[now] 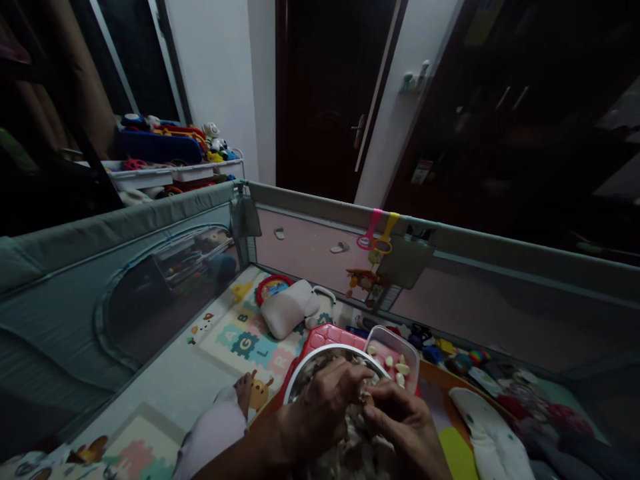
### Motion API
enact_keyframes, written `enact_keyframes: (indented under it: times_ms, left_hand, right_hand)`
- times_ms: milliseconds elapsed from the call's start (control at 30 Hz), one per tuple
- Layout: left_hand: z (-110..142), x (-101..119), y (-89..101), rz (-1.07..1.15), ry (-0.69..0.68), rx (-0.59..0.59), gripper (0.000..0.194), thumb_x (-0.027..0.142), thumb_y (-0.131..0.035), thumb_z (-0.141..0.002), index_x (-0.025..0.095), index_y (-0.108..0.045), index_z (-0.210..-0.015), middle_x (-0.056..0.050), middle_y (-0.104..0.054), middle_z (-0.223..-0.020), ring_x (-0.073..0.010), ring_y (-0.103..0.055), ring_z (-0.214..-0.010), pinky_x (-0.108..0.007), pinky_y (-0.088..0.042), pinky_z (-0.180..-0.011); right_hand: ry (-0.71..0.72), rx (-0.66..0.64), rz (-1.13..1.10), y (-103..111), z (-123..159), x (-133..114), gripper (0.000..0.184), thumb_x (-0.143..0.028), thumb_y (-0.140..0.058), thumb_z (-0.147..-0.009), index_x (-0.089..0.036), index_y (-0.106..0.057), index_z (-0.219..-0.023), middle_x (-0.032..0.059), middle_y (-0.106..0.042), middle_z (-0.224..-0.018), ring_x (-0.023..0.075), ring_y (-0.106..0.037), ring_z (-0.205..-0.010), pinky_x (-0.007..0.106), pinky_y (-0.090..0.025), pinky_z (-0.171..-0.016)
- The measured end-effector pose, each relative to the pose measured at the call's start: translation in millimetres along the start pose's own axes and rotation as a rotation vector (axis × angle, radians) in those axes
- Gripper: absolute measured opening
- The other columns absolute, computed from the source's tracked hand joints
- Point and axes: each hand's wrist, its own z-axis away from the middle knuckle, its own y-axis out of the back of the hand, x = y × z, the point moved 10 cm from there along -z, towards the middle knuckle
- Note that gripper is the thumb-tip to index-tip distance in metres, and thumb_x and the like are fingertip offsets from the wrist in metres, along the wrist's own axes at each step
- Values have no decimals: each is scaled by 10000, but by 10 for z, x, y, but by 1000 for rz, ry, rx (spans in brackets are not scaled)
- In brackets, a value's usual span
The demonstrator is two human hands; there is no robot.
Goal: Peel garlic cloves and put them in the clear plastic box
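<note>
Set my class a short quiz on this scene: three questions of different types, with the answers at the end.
1. True or false: the left hand and right hand are close together over the bowl.
2. Multiple choice: what color is the ring-ended strap hanging beside the yellow strap on the playpen rail? (a) green (b) pink (c) black
3. Fill in the blank: several pale cloves lie in a see-through plastic ____.

Key: 1. true; 2. b; 3. container

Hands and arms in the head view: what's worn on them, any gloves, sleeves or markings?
Left hand and right hand are ungloved, five-fingered. The left forearm shows no sleeve, watch or cable. It's too dim to tell about rings or small markings.
</note>
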Motion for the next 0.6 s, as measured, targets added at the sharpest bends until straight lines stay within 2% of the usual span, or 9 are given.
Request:
enact_keyframes:
  times_ms: [100,200,300,400,500,600]
  left_hand:
    - [16,-14,-45,-31,19,-10,525,-26,-414,-687,180,-378,-1169,-70,-573,-913,-208,-538,-810,-307,-470,-714]
    - [26,22,-47,-48,5,37,571,-49,-390,-671,176,-356,-1195,-75,-569,-911,-210,-530,-798,-322,-472,-725]
    - [18,97,-49,-6,-29,49,596,-67,-383,-653,176,-351,-1195,-68,-570,-891,-200,-533,-782,-312,-478,-731]
    - [0,89,-57,36,4,14,529,-75,-378,-670,182,-395,-1132,-47,-561,-818,-184,-536,-729,-278,-483,-674]
    - [-14,26,-85,7,47,-46,437,-67,-388,-697,171,-464,-1056,-58,-584,-830,-188,-558,-744,-284,-487,-673]
    - [-21,-50,-125,-98,69,-102,325,-40,-418,-726,166,-538,-946,-69,-615,-836,-216,-578,-782,-314,-492,-686]
  right_hand:
    - [-49,13,-49,-12,38,54,142,-300,-802,-592,-200,-729,-661,9,-662,-624,154,-591,-573,242,-481,-556]
    - [-118,64,-180,24,63,147,156,-279,-813,-587,-179,-703,-631,-21,-607,-535,104,-519,-479,202,-428,-476]
    - [-186,140,-385,112,42,250,198,-258,-842,-543,-179,-678,-620,-22,-625,-549,102,-540,-477,195,-437,-471]
    - [-253,215,-534,226,-10,346,249,-258,-866,-501,-192,-680,-653,-26,-658,-594,102,-577,-494,185,-458,-475]
    - [-264,254,-556,319,-53,384,275,-261,-874,-488,-189,-697,-685,-25,-673,-628,92,-584,-510,179,-474,-501]
    - [-219,218,-471,330,-66,357,263,-291,-854,-535,-192,-719,-738,-8,-697,-704,106,-604,-574,189,-491,-554]
